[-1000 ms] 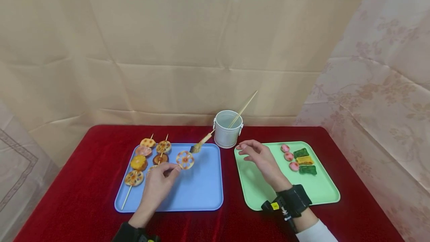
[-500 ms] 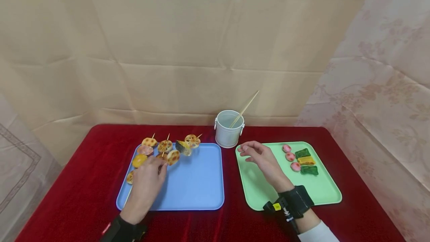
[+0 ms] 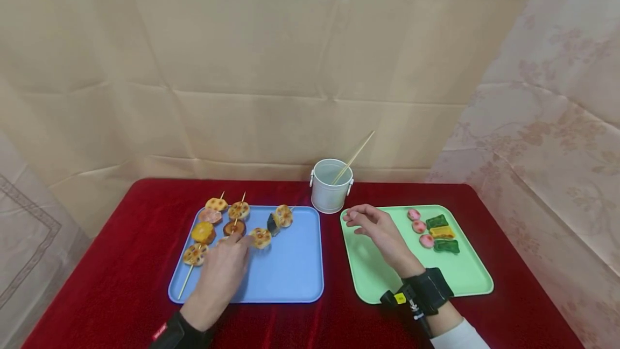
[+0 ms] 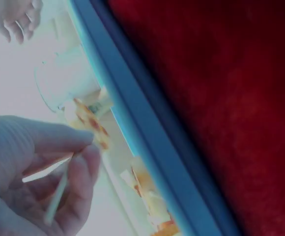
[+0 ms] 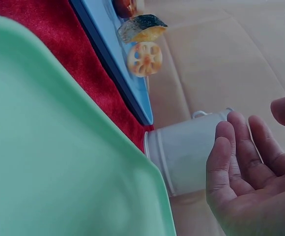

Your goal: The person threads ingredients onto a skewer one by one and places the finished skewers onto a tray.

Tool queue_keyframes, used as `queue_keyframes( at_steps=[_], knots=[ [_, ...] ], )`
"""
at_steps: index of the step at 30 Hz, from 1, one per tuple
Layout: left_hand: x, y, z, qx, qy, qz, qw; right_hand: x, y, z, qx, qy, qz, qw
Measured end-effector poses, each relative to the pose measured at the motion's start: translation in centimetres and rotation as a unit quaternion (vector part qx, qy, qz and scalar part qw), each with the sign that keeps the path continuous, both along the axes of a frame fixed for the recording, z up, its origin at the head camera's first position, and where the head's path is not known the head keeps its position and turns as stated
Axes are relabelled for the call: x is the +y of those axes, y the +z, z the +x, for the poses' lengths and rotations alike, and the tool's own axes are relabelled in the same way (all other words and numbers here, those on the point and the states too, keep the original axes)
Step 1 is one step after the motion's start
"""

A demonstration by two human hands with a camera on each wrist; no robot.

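My left hand (image 3: 224, 267) is over the blue tray (image 3: 293, 279). Thumb and fingers pinch the bare stick end of a food skewer (image 3: 261, 238); in the left wrist view the stick (image 4: 59, 196) runs out below the grip. Two lotus root slices and a dark-skinned yellow wedge (image 5: 142, 28) are threaded on it, slanting up and right over the tray. Whether they touch the tray is unclear. My right hand (image 3: 374, 228) hovers over the left side of the green tray (image 3: 368, 279), fingers loosely bent, holding nothing.
Two loaded skewers lie at the blue tray's left: one with a corn piece (image 3: 203, 232), another with a brown round slice (image 3: 234, 228). A white bucket (image 3: 329, 193) holds thin sticks (image 3: 356, 152). Pink balls (image 3: 418, 226) and a green-and-yellow row (image 3: 442, 232) sit on the green tray.
The left hand has turned the skewer, swung it left, and lowered it toward the blue tray beside the other skewers. The right hand has hardly moved.
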State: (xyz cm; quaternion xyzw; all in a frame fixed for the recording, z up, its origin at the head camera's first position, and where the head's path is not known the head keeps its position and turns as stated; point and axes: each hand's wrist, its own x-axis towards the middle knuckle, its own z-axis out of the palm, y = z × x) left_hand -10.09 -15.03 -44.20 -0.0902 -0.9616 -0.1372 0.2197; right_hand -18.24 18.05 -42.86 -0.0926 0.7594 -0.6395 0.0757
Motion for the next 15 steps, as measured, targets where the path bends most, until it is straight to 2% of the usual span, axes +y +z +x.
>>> queue_keyframes(
  at_steps=[5,12,15],
  knots=[
    [0.26,0.15,0.38,-0.031,-0.010,0.002,0.9995,-0.13,-0.13,0.00,0.000,0.005,0.002,1.0000],
    [0.63,-0.23,0.68,-0.061,-0.033,-0.028,0.9972,-0.76,-0.34,0.08,0.004,0.041,0.011,0.9991],
    [0.72,-0.48,0.69,-0.077,-0.038,-0.014,0.9962,-0.98,-0.38,0.08,0.001,0.049,0.021,0.9986]
  ],
)
